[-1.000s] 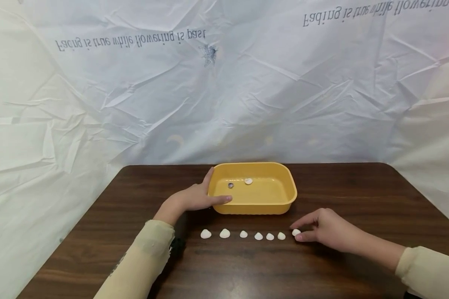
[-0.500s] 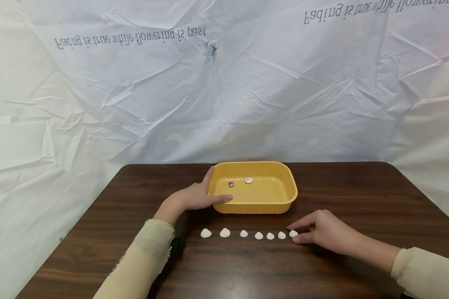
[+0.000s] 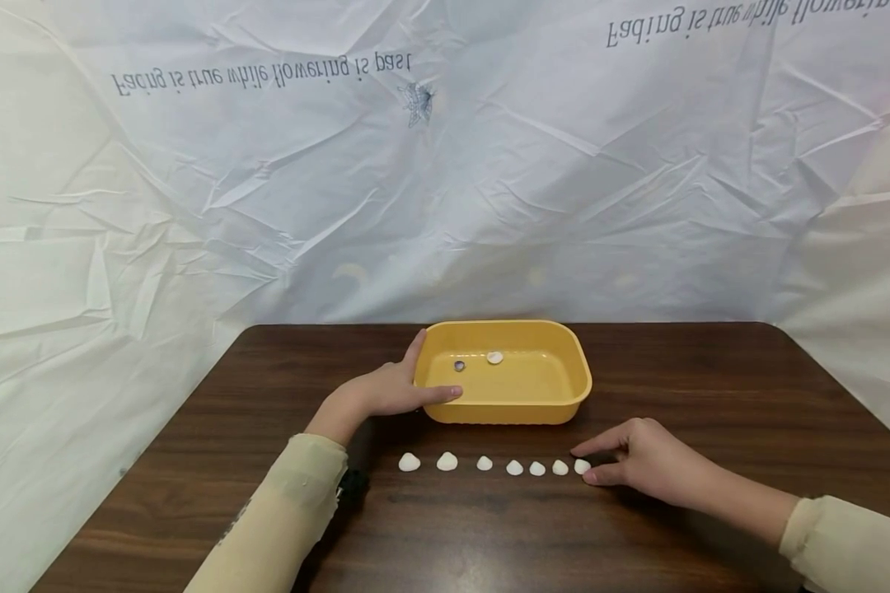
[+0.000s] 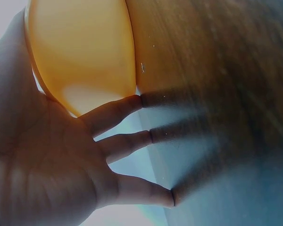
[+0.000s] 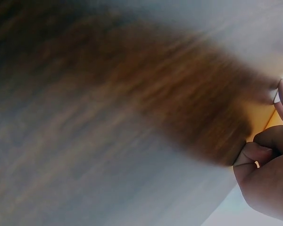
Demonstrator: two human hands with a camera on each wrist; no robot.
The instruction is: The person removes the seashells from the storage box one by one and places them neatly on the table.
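My left hand [image 3: 389,390] rests against the left end of a yellow plastic basin [image 3: 500,414], its thumb laid over the near rim. In the left wrist view, spread straight fingers [image 4: 127,143] reach down to the tabletop beside the basin. At the right end of a row of small white seashells [image 3: 447,462], my right hand [image 3: 648,461] pinches the last seashell [image 3: 582,466] between thumb and index finger, low at the table. In the right wrist view its curled fingers [image 5: 254,155] sit right at the tabletop.
Inside the basin lie a white shell [image 3: 494,357] and a small dark purplish one [image 3: 459,366]. The row runs along the near side of the basin on a dark wooden table [image 3: 489,527]. A pale printed sheet [image 3: 489,189] hangs behind the table's back edge.
My right hand has slid the last seashell slightly left, closer to its neighbour in the row. The left hand and the basin stay in place.
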